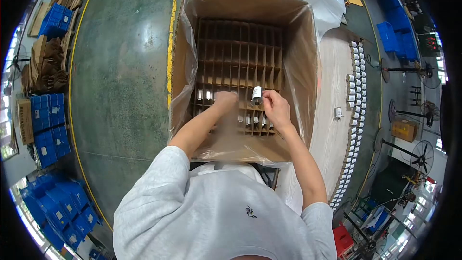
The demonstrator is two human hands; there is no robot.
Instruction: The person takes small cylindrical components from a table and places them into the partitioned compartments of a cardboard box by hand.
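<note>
A large cardboard box (250, 2) lined with clear plastic stands before me, with a grid of cardboard dividers (240, 58) inside. My right hand (277, 110) pinches a small cylinder (257, 92) with a white wrap and a dark metallic end, held above the cells on the right. Over the cells left of centre is my left hand (226, 100). Its fingers are curled, and whatever they hold is hidden. Beside it, two shiny metal-topped cylinders (204, 95) sit in cells. Several more cylinders (255, 120) fill cells along the near side, partly behind plastic.
On the right, a pale table (329, 96) carries long rows of white cylinders (355, 101), and one cylinder (338, 112) stands apart. Plastic sheeting (317, 0) lies behind the box's right corner. Blue crates (48, 120) and flattened cardboard line the left; standing fans (421, 156) are at right.
</note>
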